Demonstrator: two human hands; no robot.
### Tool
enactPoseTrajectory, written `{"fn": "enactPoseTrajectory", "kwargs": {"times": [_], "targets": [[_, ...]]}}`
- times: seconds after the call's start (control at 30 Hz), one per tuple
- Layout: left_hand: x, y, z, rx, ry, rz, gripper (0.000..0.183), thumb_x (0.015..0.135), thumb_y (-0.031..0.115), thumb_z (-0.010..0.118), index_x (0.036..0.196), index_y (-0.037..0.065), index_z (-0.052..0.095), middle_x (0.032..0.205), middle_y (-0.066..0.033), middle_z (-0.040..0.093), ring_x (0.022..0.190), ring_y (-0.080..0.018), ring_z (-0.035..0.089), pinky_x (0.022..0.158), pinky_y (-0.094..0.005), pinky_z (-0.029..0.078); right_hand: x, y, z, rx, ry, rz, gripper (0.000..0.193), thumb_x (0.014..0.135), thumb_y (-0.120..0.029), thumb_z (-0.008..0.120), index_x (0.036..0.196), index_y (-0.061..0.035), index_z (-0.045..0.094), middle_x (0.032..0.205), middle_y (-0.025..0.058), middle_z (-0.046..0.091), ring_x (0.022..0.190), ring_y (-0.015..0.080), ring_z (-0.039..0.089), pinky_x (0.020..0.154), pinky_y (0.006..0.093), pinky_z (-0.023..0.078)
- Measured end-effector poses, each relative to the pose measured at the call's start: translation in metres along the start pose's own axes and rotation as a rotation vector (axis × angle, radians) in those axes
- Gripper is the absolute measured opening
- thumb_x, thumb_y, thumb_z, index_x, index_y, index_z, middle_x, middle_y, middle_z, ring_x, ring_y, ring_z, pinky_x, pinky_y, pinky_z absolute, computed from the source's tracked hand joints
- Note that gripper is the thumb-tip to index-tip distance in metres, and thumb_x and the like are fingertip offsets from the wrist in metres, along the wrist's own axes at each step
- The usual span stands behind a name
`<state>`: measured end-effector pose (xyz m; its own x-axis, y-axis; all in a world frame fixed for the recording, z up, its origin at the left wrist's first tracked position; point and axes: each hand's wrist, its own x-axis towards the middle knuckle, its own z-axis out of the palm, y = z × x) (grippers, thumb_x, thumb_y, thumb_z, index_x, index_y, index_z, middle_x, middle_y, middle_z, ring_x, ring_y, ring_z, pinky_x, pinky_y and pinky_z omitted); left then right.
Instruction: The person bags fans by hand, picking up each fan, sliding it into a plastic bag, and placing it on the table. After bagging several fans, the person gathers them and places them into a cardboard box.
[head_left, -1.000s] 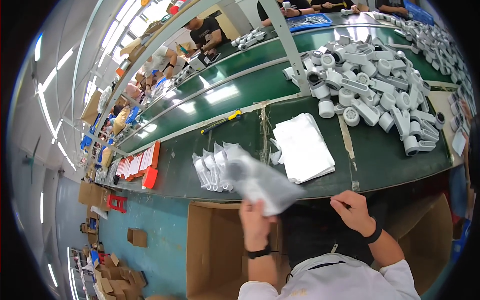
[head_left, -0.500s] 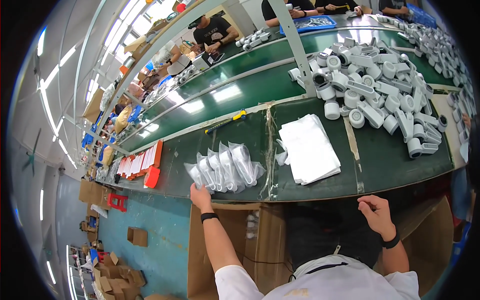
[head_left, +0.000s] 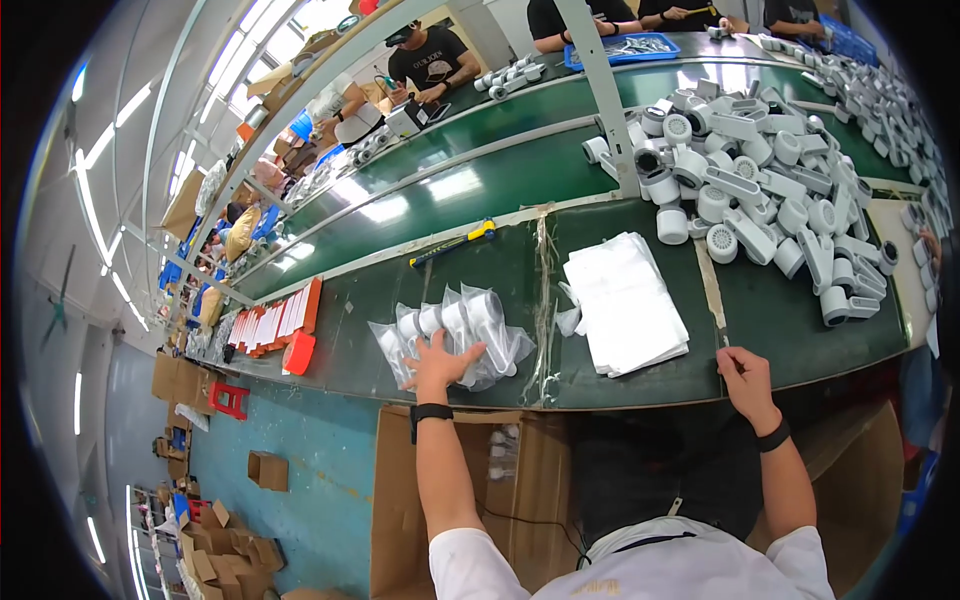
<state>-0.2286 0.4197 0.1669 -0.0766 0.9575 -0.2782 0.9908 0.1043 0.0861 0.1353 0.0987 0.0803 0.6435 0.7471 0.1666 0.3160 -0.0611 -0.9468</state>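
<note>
Head view: left hand (head_left: 440, 362) flat on bagged parts (head_left: 450, 335).

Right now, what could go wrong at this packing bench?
The left hand presses on clear plastic bags of white parts lying near the green bench's front edge; a nudge could slide them into the open cardboard box below. The right hand sits beside the stack of flat white bags and could knock it askew.
</note>
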Motion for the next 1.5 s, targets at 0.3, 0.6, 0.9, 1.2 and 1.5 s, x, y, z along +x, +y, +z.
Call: {"fn": "enactPoseTrajectory", "kwargs": {"times": [0.3,0.6,0.9,1.2,1.5], "targets": [[-0.008,0.034,0.007,0.083,0.056,0.065,0.113,0.064,0.081,0.062,0.149,0.012,0.035,0.159,-0.0205,0.015,0.145,-0.0524,0.003,0.100,-0.0820,0.010,0.002,-0.005,0.010,-0.216,0.111,-0.048,0.015,0.088,-0.011,0.067,0.088,0.0038,0.067,0.066,0.0073,0.061,0.055,0.0107,0.052,0.053,0.0257,0.042],[0.020,-0.007,-0.009,0.045,0.059,-0.082,0.117,0.062,0.076,0.068,0.149,0.007,0.033,0.159,-0.0192,0.016,0.146,-0.0493,0.006,0.103,-0.0794,0.011,0.001,-0.006,0.014,-0.262,0.176,-0.161,0.010,0.084,-0.006,0.069,0.082,0.0031,0.065,0.066,0.0098,0.059,0.052,0.0165,0.052,0.051,0.0285,0.041],[0.045,-0.013,0.006,-0.053,0.008,-0.127,0.107,0.063,0.072,0.069,0.144,0.007,0.043,0.158,-0.0234,0.017,0.143,-0.0521,0.013,0.108,-0.0650,0.027,0.000,-0.005,0.015,-0.270,0.172,-0.193,0.009,0.085,-0.005,0.068,0.083,0.0033,0.065,0.066,0.0082,0.058,0.053,0.0125,0.050,0.051,0.0268,0.039],[0.037,-0.001,0.012,-0.054,0.109,-0.136,0.106,0.059,0.066,0.073,0.141,0.003,0.047,0.153,-0.0211,0.027,0.138,-0.0489,0.026,0.108,-0.0613,0.030,0.000,-0.011,0.015,-0.299,0.204,-0.209,0.008,0.082,-0.005,0.069,0.080,0.0008,0.065,0.065,0.0095,0.058,0.051,0.0189,0.052,0.049,0.0299,0.040],[0.033,0.002,0.009,-0.076,0.124,-0.125,0.096,0.061,0.062,0.070,0.136,0.004,0.052,0.151,-0.0189,0.030,0.135,-0.0497,0.030,0.103,-0.0628,0.034,-0.001,-0.008,0.016,-0.304,0.171,-0.238,0.007,0.083,-0.004,0.069,0.080,0.0010,0.065,0.064,0.0092,0.057,0.050,0.0181,0.051,0.049,0.0301,0.039]]}}
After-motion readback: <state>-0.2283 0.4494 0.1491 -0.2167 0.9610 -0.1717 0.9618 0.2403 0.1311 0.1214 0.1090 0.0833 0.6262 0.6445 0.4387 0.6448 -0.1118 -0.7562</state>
